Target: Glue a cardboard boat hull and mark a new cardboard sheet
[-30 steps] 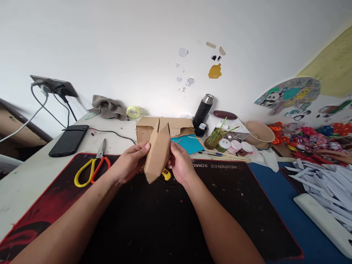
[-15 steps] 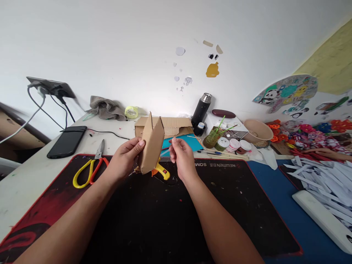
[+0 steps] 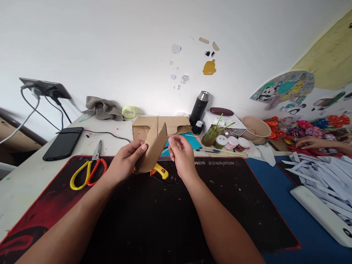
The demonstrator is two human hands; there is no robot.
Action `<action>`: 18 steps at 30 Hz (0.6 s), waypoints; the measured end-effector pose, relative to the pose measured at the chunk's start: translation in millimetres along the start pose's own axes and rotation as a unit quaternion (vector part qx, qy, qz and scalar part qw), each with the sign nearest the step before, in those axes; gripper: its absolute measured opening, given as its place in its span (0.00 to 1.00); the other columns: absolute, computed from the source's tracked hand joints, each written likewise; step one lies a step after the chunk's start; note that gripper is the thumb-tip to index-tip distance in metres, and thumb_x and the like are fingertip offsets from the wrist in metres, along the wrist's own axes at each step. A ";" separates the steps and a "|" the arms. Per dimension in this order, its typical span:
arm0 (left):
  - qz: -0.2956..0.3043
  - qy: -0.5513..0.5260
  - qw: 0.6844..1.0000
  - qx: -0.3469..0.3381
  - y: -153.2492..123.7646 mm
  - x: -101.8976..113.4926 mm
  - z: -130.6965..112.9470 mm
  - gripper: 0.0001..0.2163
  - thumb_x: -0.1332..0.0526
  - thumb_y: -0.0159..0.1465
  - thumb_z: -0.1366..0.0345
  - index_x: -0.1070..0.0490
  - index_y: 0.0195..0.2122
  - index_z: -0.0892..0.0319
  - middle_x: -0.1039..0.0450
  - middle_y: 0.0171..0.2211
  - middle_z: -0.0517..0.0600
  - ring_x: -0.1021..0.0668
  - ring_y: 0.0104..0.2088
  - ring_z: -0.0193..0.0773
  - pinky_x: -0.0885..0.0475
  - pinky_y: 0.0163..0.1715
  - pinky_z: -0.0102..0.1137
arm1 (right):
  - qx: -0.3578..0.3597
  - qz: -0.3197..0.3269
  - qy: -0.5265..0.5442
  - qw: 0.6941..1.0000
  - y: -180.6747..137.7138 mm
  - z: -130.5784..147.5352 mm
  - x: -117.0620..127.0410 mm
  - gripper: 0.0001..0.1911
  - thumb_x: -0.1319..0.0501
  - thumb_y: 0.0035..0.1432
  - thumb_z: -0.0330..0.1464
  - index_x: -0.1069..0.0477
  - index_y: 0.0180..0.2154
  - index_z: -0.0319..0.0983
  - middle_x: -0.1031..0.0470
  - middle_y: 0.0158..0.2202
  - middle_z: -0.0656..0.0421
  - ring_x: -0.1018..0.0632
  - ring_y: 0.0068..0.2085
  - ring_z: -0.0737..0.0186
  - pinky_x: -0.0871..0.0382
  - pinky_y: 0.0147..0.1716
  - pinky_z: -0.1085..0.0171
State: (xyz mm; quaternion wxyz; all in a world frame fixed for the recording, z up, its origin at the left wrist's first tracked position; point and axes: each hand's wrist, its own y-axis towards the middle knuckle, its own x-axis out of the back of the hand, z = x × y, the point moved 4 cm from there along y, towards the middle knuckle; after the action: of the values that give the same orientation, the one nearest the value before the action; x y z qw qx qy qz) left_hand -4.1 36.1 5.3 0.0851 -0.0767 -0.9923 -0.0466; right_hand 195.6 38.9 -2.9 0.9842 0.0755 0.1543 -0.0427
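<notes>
My left hand (image 3: pixel 129 160) pinches a folded piece of cardboard (image 3: pixel 154 151) between thumb and fingers, above the black mat (image 3: pixel 154 220). Two pointed ends of the cardboard stick up, with a gap between them. Just to its right, my right hand (image 3: pixel 182 156) has its fingers curled in and the thumb close to the fingertips; whatever they hold, if anything, is too small to make out. Partly hidden behind the cardboard lies a yellow-handled glue gun (image 3: pixel 161 171). Scissors (image 3: pixel 89 170) with one yellow and one red handle lie left of my left hand.
Behind are a cardboard sheet (image 3: pixel 176 123), a black flask (image 3: pixel 199 108), paint jars (image 3: pixel 232 143) and a bowl (image 3: pixel 254 130). A phone (image 3: pixel 63 143) is at left. White paper strips (image 3: pixel 324 183) and a white power bank-like block (image 3: pixel 320 216) lie right, near another person's hand (image 3: pixel 310 141).
The cardboard has tilted to the right in my left hand, its points now lower. My right hand stays beside it. The other person's hand at right has come further into view, raised slightly.
</notes>
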 end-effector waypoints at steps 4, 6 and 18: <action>0.010 0.007 1.000 0.010 -0.4 -1.0 -0.4 0.31 0.34 0.61 0.29 0.30 0.29 0.57 0.38 0.26 0.44 0.37 0.28 0.35 0.41 0.26 0.29 | 0.000 -0.009 -0.008 1.000 0.9 -0.7 1.8 0.23 0.25 0.57 0.54 0.27 0.36 0.43 0.30 0.27 0.65 0.35 0.24 0.69 0.42 0.20 0.68; 0.012 0.007 1.000 0.011 -0.4 -1.4 0.3 0.31 0.34 0.61 0.29 0.28 0.30 0.57 0.37 0.27 0.45 0.36 0.28 0.36 0.41 0.27 0.29 | 0.000 -0.011 -0.012 1.000 1.1 -1.0 2.4 0.23 0.26 0.58 0.53 0.27 0.35 0.43 0.30 0.27 0.65 0.35 0.24 0.69 0.43 0.20 0.68; -0.008 -0.005 1.000 -0.007 -1.6 -4.1 -7.9 0.26 0.28 0.60 0.36 0.27 0.26 0.56 0.36 0.24 0.46 0.37 0.28 0.38 0.42 0.25 0.29 | 0.017 -0.048 -0.049 0.998 3.0 -4.3 9.8 0.22 0.31 0.64 0.53 0.32 0.35 0.44 0.36 0.24 0.68 0.35 0.23 0.68 0.44 0.22 0.68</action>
State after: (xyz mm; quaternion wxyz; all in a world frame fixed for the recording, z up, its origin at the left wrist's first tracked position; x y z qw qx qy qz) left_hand 0.9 33.1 12.2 0.0787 -0.0696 -0.9930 -0.0537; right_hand 204.0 42.0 -9.5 0.9860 0.0821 0.1091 -0.0961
